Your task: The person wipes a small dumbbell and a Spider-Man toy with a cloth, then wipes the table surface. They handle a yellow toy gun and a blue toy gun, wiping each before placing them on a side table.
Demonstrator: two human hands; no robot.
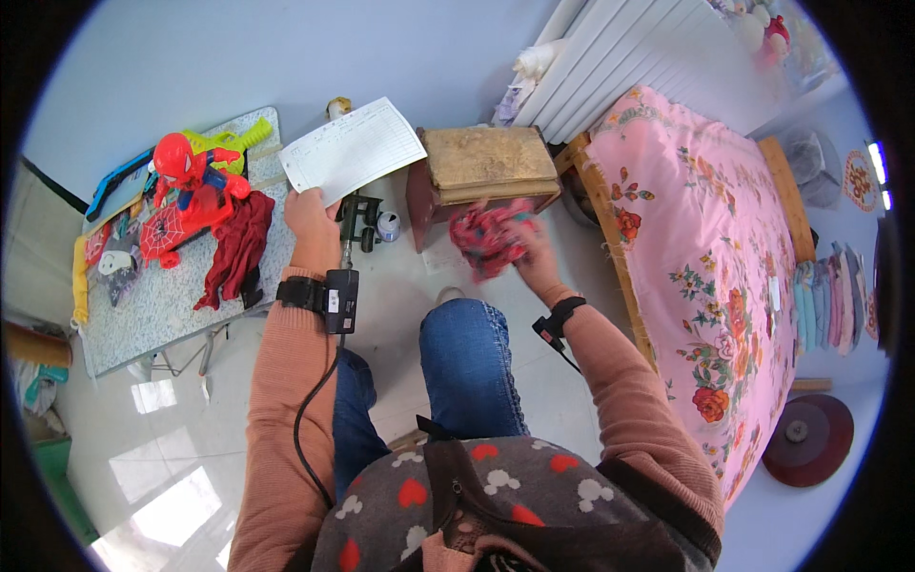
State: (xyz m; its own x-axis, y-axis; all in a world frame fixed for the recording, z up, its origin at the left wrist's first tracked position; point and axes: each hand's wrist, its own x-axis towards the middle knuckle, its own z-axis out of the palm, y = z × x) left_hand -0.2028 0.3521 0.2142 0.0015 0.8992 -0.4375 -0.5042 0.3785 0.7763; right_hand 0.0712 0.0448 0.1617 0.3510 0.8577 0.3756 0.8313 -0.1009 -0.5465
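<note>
My left hand [313, 227] grips the lower left edge of a white sheet of paper with a printed grid [355, 151], its fingers mostly behind the sheet. In my right hand [539, 265] is a crumpled red patterned cloth [488, 238], smeared by motion. The cloth hangs in front of a low brown wooden chest [488, 160] with a worn, yellowish top. Below the paper, close to my left hand, a dark green dumbbell-like object [360, 221] is partly hidden. A small can [388, 226] stands on the floor beside it.
On the left, a speckled folding table [124, 334] bears a red and blue superhero figure [195, 176], a dark red cloth [238, 250] and several toys. A bed with a pink floral cover [701, 257] lines the right side. White radiator panels [629, 57] stand behind.
</note>
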